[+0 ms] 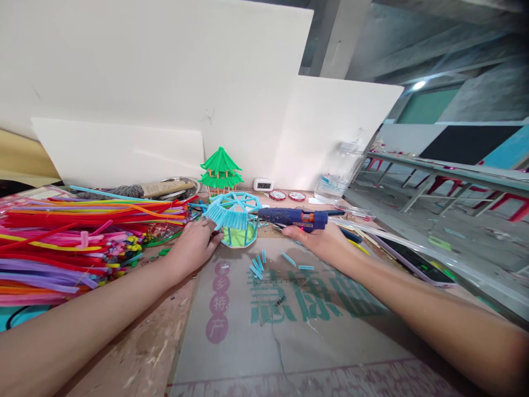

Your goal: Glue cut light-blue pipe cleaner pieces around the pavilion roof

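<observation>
My right hand (316, 240) is wrapped around a dark blue hot glue gun (291, 218). The gun's nozzle points left, right beside a small light-blue pavilion model (237, 215) made of pipe cleaner pieces. That model has a green base, thin posts and an open-framed roof, with strips covering the roof's near left side. My left hand (196, 245) grips its left edge, fingers curled; the fingertips are partly hidden. Several short cut light-blue pieces (257, 268) lie on the grey mat (231, 364) in front of the model, close to a clear triangular ruler (270, 300).
Bundles of coloured pipe cleaners (82, 226) cover the left side. Behind the model stand a green tiered-roof model (221, 168), a small digital clock (263, 184) and a clear plastic bottle (334, 173). A phone (413, 259) lies at the right edge. White boards (248, 110) rise at the back.
</observation>
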Demonstrator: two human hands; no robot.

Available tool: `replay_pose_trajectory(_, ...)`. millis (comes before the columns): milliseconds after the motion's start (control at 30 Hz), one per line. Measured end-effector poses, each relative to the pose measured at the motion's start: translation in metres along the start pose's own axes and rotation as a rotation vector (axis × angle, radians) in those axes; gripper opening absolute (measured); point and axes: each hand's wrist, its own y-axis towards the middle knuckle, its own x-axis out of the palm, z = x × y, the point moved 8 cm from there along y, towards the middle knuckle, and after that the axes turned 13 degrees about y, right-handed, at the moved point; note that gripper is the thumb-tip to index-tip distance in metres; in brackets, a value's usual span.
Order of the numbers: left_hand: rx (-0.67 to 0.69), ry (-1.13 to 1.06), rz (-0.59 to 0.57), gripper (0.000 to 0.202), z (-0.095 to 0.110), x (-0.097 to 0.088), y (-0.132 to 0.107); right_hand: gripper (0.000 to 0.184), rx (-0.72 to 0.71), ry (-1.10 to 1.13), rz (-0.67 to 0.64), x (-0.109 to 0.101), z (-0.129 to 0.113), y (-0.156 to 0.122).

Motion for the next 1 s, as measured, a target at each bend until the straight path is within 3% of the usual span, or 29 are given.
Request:
replay_pose_trajectory(400,-0.005,-0.017,0.011,0.027,0.0,-0.001,-0.001,0.029,-0.016,-0.052,-0.014,-0.001,-0.007,0.0)
replay_pose_trajectory(1000,-0.002,-0.002,0.006,0.026,0.0,0.001,-0.001,0.026,0.004,-0.024,-0.137,0.005,-0.011,0.001)
